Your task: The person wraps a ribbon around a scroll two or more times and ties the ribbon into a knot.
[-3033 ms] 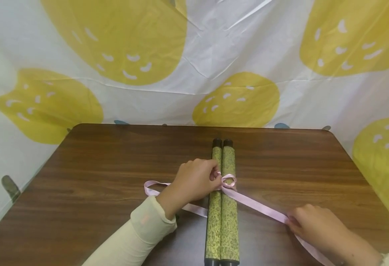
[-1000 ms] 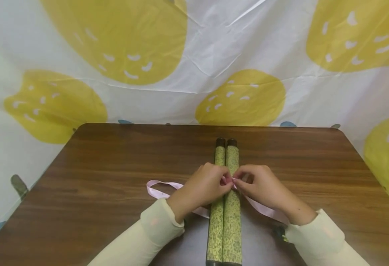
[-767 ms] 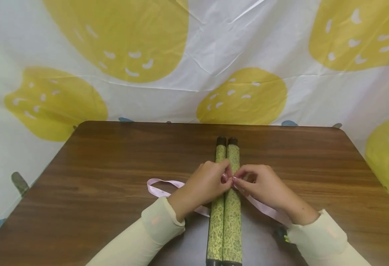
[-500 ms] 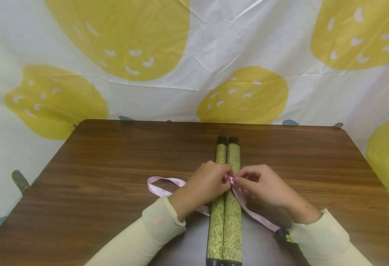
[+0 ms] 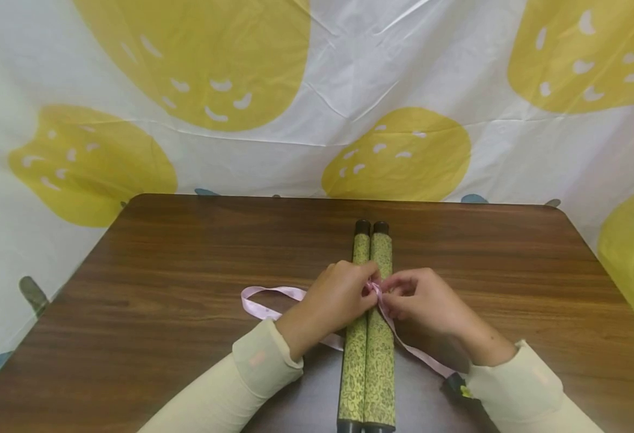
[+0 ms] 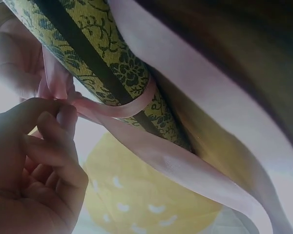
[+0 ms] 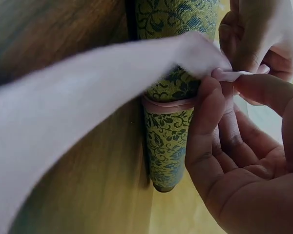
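Observation:
A scroll [image 5: 380,361] with two rolled ends side by side, covered in green-gold floral brocade with black end knobs, lies lengthwise on the table. Pink satin ribbon [image 5: 422,359] wraps around its middle; in the right wrist view the ribbon band [image 7: 168,106] circles one roll. My left hand [image 5: 335,294] pinches the ribbon at the knot between thumb and forefinger, over the left roll. Just right of it, my right hand [image 5: 430,304] pinches ribbon too, its fingertips close to the left ones. The knot itself is mostly hidden by fingers.
A ribbon loop [image 5: 260,307] lies left of the scroll, partly under the left forearm. The other tail runs to the right wrist, beside a small dark device [image 5: 456,385]. The brown wooden table [image 5: 203,240] ends at a lemon-print curtain [image 5: 230,162].
My right hand has come from the ribbon's right tail to the knot, beside my left hand. Lately the ribbon has come to hang down over the right roll; the left hand keeps its pinch.

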The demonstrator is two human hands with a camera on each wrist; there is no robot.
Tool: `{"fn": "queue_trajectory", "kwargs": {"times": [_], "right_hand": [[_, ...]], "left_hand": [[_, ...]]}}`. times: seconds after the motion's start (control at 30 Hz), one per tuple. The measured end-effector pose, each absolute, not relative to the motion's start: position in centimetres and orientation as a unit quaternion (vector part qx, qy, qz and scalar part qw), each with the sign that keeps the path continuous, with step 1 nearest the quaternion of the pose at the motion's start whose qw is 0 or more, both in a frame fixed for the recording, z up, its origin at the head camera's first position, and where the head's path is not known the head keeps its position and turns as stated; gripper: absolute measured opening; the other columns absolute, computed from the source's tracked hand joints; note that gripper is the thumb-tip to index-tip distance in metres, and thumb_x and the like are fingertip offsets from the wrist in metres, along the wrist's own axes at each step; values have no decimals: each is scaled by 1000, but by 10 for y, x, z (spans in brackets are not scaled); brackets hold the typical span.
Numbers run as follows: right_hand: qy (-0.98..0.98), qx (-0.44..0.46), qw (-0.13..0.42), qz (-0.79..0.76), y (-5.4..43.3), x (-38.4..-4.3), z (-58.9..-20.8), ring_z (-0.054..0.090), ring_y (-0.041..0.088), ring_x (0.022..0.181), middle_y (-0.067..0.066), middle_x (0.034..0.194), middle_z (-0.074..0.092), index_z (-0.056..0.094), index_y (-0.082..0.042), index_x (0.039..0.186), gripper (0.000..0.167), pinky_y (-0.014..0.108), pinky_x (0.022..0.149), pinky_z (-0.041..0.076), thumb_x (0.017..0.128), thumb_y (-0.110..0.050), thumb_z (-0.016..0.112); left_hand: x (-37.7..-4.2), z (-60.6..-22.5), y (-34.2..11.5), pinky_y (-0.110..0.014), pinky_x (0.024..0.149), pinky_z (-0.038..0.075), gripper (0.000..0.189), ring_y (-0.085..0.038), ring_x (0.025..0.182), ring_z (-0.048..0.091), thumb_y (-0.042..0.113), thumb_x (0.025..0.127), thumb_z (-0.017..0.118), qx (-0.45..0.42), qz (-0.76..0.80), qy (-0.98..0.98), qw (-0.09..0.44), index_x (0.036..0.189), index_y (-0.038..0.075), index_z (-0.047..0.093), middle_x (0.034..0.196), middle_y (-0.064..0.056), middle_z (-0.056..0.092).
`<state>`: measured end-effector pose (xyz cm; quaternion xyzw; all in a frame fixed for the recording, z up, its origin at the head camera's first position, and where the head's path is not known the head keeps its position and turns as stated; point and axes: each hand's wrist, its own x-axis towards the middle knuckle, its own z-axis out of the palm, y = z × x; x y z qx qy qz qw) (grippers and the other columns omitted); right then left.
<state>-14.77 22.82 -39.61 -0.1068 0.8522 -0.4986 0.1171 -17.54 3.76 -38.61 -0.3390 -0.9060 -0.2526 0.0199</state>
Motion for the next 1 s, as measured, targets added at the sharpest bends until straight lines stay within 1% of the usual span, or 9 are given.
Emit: {"fn": "queue_trajectory", "kwargs": {"times": [0.27,0.33,0.43,0.6,0.67,0.73,0.83,0.9,1.0], "right_hand": [[856,-122,107,-491,225,-150,-395,63,13,62,9,76,71,70,4,95,12,27,59,56,90,-7,69],[856,-118,100,-493,225,-151,-395,63,14,62,9,76,70,69,3,92,9,27,59,56,90,-6,68],[859,-110,85,-493,225,-151,-394,62,13,61,9,75,69,67,1,92,6,27,57,55,90,-4,67],[860,-99,70,-495,229,-151,-389,62,13,64,9,79,70,67,1,95,8,26,58,54,90,-5,67],[858,-97,70,-500,230,-151,-387,63,14,65,10,79,71,67,2,95,8,27,59,55,91,-5,67],[857,-95,71,-502,231,-151,-387,64,15,65,11,79,71,66,3,95,8,28,60,56,91,-4,66],[863,-88,62,-493,232,-151,-388,65,17,66,11,80,71,67,1,94,6,29,60,56,91,-3,66],[866,-79,55,-490,232,-150,-388,65,18,67,11,82,71,67,0,94,5,29,61,56,90,-3,67],[865,-68,41,-495,233,-148,-389,66,17,69,14,88,72,66,1,95,7,29,61,56,89,-3,68]], "left_hand": [[-177,-385,36,-20,61,48,4,-8,69,64,17,89,72,-342,-260,-903,17,91,18,69,83,4,73],[-177,-384,34,-20,58,47,4,-7,66,62,19,91,71,-344,-263,-901,14,94,18,71,83,3,74],[-177,-381,31,-19,54,44,10,-5,59,56,21,94,67,-349,-268,-898,1,102,19,73,84,3,73],[-178,-377,26,-20,48,40,21,-4,49,45,22,98,63,-354,-272,-894,-26,116,16,72,80,2,70],[-178,-375,23,-20,47,40,23,-3,47,43,22,98,63,-352,-273,-895,-33,120,16,70,77,1,69],[-178,-375,20,-20,49,41,25,-3,50,46,22,99,63,-351,-274,-895,-36,122,16,69,78,1,69],[-178,-375,16,-20,54,45,21,-4,57,54,20,98,63,-352,-282,-892,-33,117,15,71,82,-1,72],[-178,-377,13,-20,58,47,16,-5,64,58,20,97,65,-350,-287,-891,-33,110,15,73,84,0,74],[-177,-381,8,-19,62,49,8,-4,68,61,19,94,69,-343,-308,-886,-43,97,14,75,83,2,74]]}}
